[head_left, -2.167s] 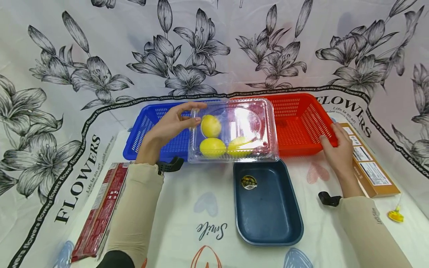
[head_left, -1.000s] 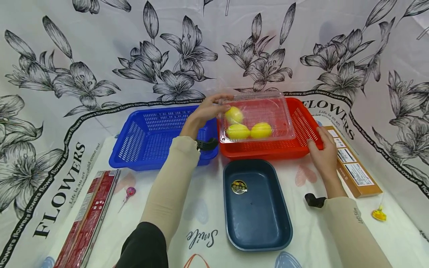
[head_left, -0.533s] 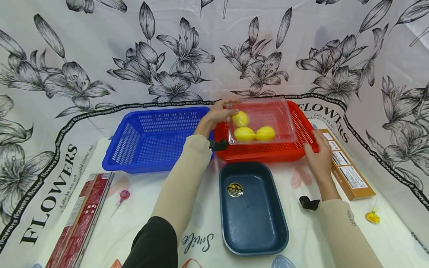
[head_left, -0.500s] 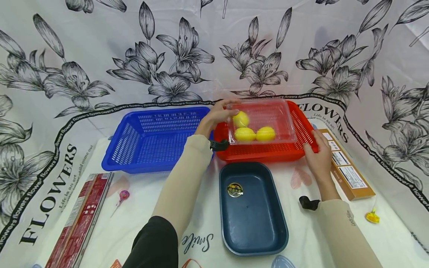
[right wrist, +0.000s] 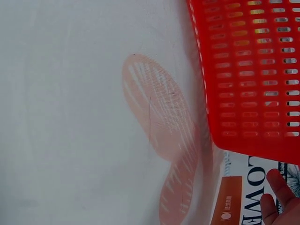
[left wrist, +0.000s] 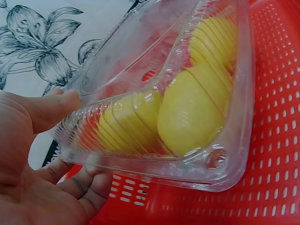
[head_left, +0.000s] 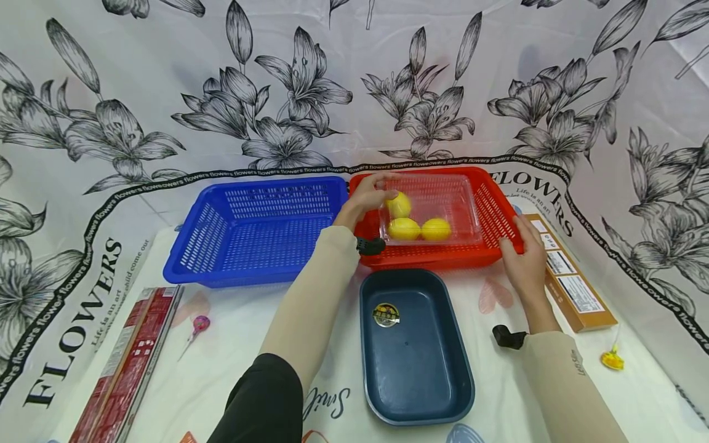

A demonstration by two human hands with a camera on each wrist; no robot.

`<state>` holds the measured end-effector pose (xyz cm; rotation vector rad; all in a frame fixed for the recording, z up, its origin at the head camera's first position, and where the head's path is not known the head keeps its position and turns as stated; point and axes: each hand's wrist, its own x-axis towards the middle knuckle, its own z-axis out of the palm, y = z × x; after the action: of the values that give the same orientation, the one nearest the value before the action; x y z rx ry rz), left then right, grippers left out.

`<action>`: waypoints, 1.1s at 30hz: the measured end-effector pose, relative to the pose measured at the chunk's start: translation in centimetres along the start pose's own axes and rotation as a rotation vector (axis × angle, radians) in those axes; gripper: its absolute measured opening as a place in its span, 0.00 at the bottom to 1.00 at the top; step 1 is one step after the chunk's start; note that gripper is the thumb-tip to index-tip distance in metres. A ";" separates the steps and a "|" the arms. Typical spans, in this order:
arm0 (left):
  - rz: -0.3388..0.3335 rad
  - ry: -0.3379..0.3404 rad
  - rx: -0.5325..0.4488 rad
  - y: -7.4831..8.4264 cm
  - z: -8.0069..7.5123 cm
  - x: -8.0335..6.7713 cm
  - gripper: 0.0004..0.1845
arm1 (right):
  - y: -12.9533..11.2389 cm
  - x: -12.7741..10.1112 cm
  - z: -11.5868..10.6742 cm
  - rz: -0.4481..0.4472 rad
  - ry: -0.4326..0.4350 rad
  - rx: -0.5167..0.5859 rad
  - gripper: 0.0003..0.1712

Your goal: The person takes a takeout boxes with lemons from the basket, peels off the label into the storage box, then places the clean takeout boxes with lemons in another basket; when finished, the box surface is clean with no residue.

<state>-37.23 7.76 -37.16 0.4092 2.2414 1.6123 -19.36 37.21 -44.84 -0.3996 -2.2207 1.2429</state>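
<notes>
My left hand pinches the left side of a clear plastic clamshell box, thumb above and fingers below in the left wrist view. Three lemons lie inside the box, crowded toward its left and near side; their yellow skins show through the ribbed plastic. The box sits within the outline of the red basket, slightly tilted in the left wrist view. Whether its underside touches the basket floor is hidden. My right hand holds the basket's right end at the rim, thumb and fingers on either side.
A blue basket stands to the left. In front lies a dark blue tray with a round sticker. A flat brown box is at the right, red packaging at the left. Small pink and yellow items lie on the cloth.
My left hand has carried the clamshell box of lemons rightward from above the blue basket's edge, then lowered it into the red basket. My right hand stays at the red basket's right end.
</notes>
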 end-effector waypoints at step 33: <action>-0.035 0.158 -0.056 -1.4 2.7 0.2 0.24 | -0.3 -0.3 -0.4 0.025 -0.034 -0.024 0.33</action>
<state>-36.22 9.70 -39.34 0.2339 2.2964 1.7395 -18.83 37.17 -44.55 -0.4196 -2.2675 1.2451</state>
